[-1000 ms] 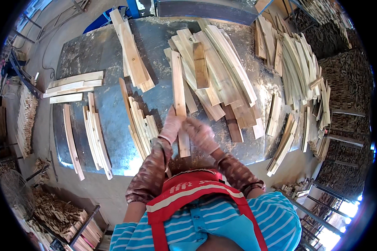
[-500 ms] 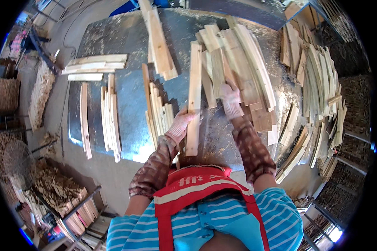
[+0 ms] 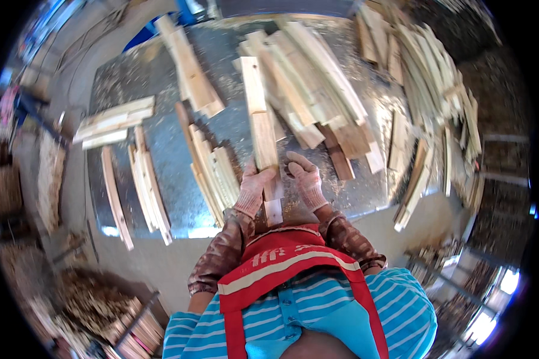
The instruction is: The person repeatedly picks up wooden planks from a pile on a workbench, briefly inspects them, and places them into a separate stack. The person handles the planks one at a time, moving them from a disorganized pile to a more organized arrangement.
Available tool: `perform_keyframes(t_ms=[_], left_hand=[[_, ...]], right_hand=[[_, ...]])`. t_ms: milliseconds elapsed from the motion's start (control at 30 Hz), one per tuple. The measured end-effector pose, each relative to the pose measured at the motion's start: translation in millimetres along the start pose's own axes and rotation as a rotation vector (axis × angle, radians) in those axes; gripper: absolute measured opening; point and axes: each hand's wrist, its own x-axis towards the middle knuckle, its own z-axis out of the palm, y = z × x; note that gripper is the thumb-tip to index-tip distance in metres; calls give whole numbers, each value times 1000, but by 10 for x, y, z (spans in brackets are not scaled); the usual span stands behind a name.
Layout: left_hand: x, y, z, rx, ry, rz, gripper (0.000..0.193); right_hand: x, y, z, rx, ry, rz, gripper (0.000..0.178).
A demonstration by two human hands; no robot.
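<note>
My gloved left hand (image 3: 256, 188) grips a narrow wooden board (image 3: 263, 139) near its lower end, thumb across the top face. This board lies over a second pale board (image 3: 253, 87), whose ends show beyond it at the top and bottom. My gloved right hand (image 3: 306, 182) is just right of the boards, apart from them, fingers loosely bent and spread with nothing seen in them. Ahead of it a fanned pile of boards (image 3: 317, 78) covers the table's far middle. Left of my left hand lies a row of narrow strips (image 3: 212, 167).
The dark metal table (image 3: 167, 137) is dusted with wood chips. On its left lie narrow strips (image 3: 147, 185) and crosswise pieces (image 3: 115, 119). A few longer boards (image 3: 191, 72) lie toward the back. Large stacks (image 3: 431, 72) stand at the right, with short strips (image 3: 414, 185) nearer.
My right hand has left the pile and come back beside the held board. A second board now overlaps the one at my left hand. The view has shifted, so the table appears turned.
</note>
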Motion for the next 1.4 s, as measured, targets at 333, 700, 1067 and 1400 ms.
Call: perform_keyframes(t_ms=[333,700,1067,1400], left_hand=[[311,-843,998,207,-330,-157,53],[471,-2532,3012,751,-590,-259,63],[1033,-4608,3854,397,-436,-733,47],[1150,-4662,4002,491,-362,-876,40]], right_hand=[[-490,-661,-723,-521,345,-229,81],[-621,-1218,-3753,-619,762,-89,68],[-525,-137,-5696,-427,838,236,86],[-448,-166,-5984,153,708,168,72]])
